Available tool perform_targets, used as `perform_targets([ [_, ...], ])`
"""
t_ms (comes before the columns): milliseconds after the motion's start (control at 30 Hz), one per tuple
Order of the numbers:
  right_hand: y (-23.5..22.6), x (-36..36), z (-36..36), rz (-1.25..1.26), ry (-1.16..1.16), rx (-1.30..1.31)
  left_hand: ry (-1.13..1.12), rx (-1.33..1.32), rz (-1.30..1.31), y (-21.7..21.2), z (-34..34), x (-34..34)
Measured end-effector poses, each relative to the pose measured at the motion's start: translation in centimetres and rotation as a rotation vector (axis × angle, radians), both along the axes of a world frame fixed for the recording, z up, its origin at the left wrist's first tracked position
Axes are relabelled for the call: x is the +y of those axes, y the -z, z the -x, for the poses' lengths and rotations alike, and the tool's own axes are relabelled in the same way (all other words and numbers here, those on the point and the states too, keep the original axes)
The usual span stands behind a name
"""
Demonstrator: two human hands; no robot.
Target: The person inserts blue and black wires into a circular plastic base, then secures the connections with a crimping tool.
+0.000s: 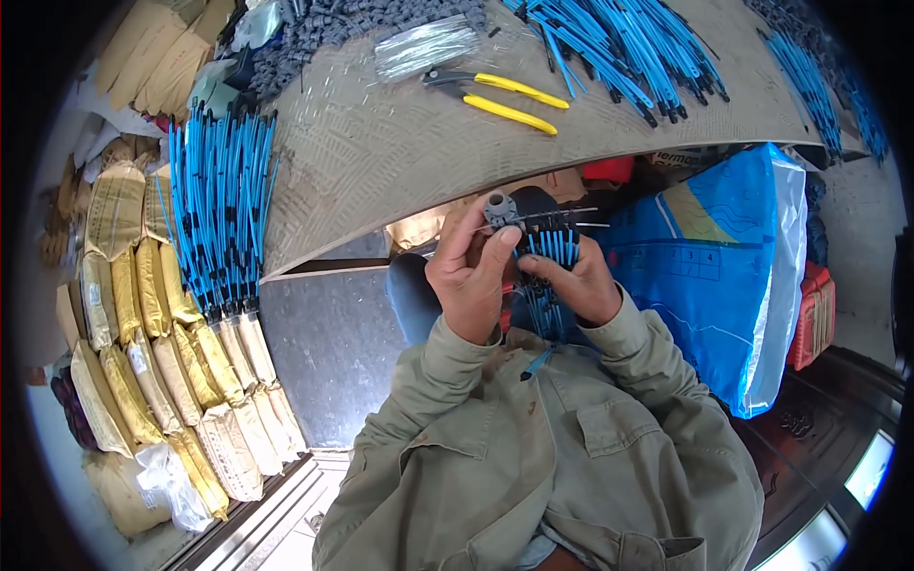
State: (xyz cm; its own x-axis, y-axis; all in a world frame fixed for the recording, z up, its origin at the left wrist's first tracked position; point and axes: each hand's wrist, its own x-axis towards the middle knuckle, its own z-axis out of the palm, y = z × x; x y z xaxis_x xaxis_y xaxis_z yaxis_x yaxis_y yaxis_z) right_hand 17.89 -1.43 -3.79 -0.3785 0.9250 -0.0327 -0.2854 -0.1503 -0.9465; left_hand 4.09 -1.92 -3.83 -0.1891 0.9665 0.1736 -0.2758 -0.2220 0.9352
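Observation:
Pinched between the thumb and fingers of my left hand [473,281] is a grey plastic fitting [498,206] with a round hole in its top. Close beside it, my right hand [588,288] is closed around a bundle of thin blue sticks with black ends [560,249]. A few thin metal wires [592,225] stick out to the right above this bundle. Whether they run into the fitting is hard to see. The lower part of the bundle hangs down before my jacket, where one blue stick [538,362] lies apart.
On the table [333,181] lie yellow-handled pliers [514,103], cut silver wires [427,48], a heap of grey fittings [352,38] and blue sticks [628,48]. More blue sticks [219,200] rest at the left by stacked packages [143,295]. A blue bag [695,276] stands right.

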Motion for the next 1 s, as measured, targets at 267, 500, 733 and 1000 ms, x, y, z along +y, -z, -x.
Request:
perform_targets([
  [267, 0.3, 0.2, 0.0, 0.032, 0.013, 0.023, 0.009, -0.076, 0.048, -0.5, -0.4, 0.5],
  [500, 0.6, 0.9, -0.2, -0.166, 0.022, -0.106, 0.084, -0.161, 0.132, -1.0, 0.2, 0.4],
  [733, 0.5, 2.0, 0.9, -0.465, 0.430, 0.263, 0.130, -0.153, 0.176, -1.0, 0.5, 0.1],
  [1000, 1.2, 1.6, 0.0, -0.453, 0.453, 0.328, 0.128, -0.115, 0.107, -1.3, 0.2, -0.2],
])
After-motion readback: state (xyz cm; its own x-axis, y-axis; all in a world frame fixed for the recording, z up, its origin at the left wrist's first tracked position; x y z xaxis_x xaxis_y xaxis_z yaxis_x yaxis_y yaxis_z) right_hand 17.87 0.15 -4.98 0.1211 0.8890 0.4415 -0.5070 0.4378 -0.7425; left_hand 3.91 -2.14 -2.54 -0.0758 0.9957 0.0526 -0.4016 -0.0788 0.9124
